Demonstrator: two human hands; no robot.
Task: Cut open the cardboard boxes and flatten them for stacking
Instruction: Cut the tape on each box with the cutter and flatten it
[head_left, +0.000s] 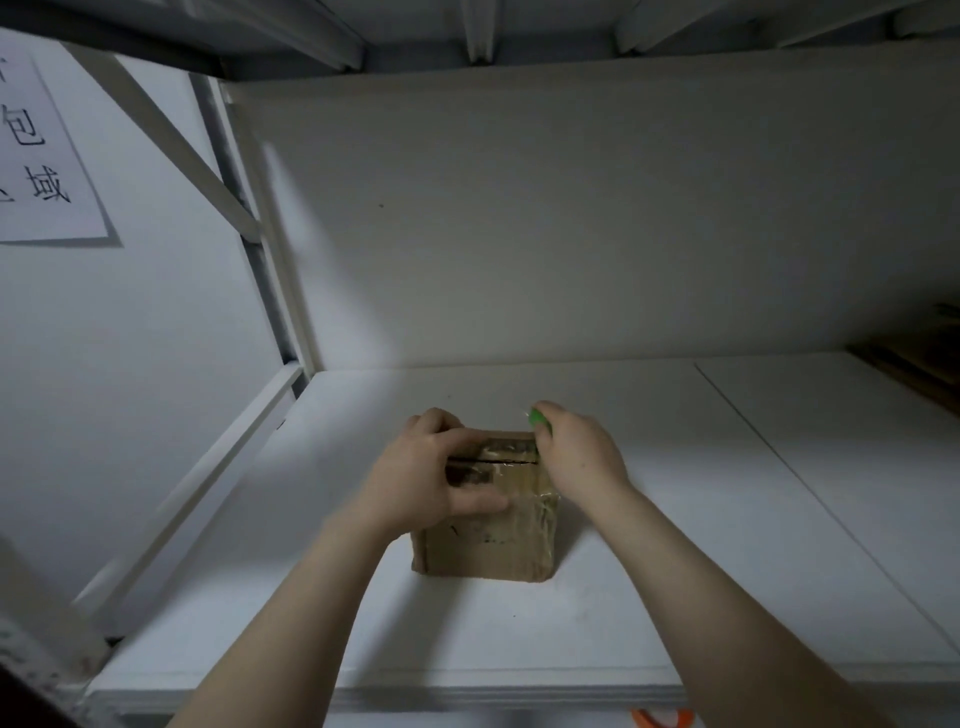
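Cardboard box (488, 545), small and taped, stands on the white shelf (675, 519), centre frame, slightly below middle. A dark slit (493, 460) runs along the top seam between the two hands.

Box is held by the left hand (421, 473) at its upper left: fingers (441, 421) curled over the far top edge, thumb laid across the near face. At the box's upper right corner the right hand (582, 452) has its fingers wrapped tight round a green cutter (537, 418). Only the green end shows above the knuckles. Blade is hidden, so cannot tell if it sits in the seam.

Step in hand, my read: slitting the top tape, likely partly done. To do it well:
- run the blade shallow along the seam line, cutting tape only
- brace the box down and back with the left hand so it does not slide
- left fingers sit at the slit's left end, so stop the cut short of them or shift them first
- side tape at the right edge looks uncut and probably needs its own pass before flattening

Both hands touch the box, one at each end of the seam, box between them. Paper sign (41, 156) upper left; orange object (662, 719) at bottom edge, partly cropped.
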